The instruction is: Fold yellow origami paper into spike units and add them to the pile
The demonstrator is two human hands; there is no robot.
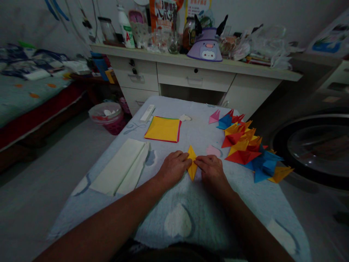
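Note:
A yellow piece of folded origami paper [192, 170], shaped like a narrow diamond, lies on the cloth-covered table between my hands. My left hand [176, 164] has its fingers closed on the paper's left corner. On the opposite side my right hand [211, 168] pinches the right edge with thumb and fingertips. Beyond my left hand lies a stack of square paper [163, 129], yellow on top with red and green edges showing. To the right sits a heap of folded paper cranes [242, 145] in red, yellow, blue and pink.
A folded pale cloth [120, 165] lies at the left of the table, with a white box [147, 113] farther back. A pink bin [107, 116] stands on the floor at left. Beyond the table is a white cabinet [180, 69]; a washing machine [316, 145] stands at right.

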